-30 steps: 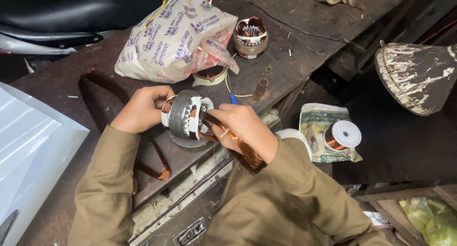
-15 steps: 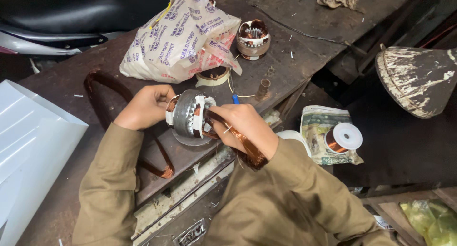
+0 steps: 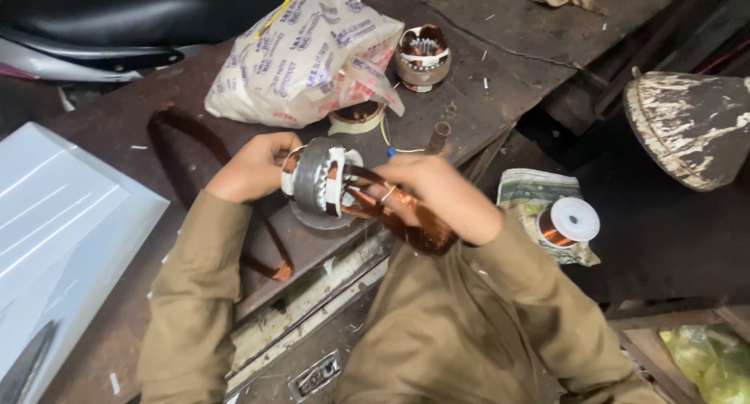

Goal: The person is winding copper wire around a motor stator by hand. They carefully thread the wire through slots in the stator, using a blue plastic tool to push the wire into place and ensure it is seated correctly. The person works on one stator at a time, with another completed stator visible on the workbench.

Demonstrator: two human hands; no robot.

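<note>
My left hand (image 3: pixel 251 168) grips a round grey motor stator (image 3: pixel 316 182) on its side, just above the dark wooden bench (image 3: pixel 508 52). My right hand (image 3: pixel 441 193) holds a bundle of copper wire coil (image 3: pixel 406 224) that runs from the stator's open face down toward my lap. Fingers of the right hand pinch the strands close to the stator. Olive sleeves cover both arms.
A printed plastic bag (image 3: pixel 305 52) lies behind the stator, with a tape roll (image 3: pixel 357 119) and a second wound stator (image 3: pixel 422 56) beside it. A copper wire spool (image 3: pixel 566 223) sits on paper at right. White panel (image 3: pixel 62 224) at left; a paint-splashed lampshade (image 3: pixel 687 123) far right.
The stator and both hands stay at the same spot; my right hand has shifted slightly along the copper coil. The view has tilted a little.
</note>
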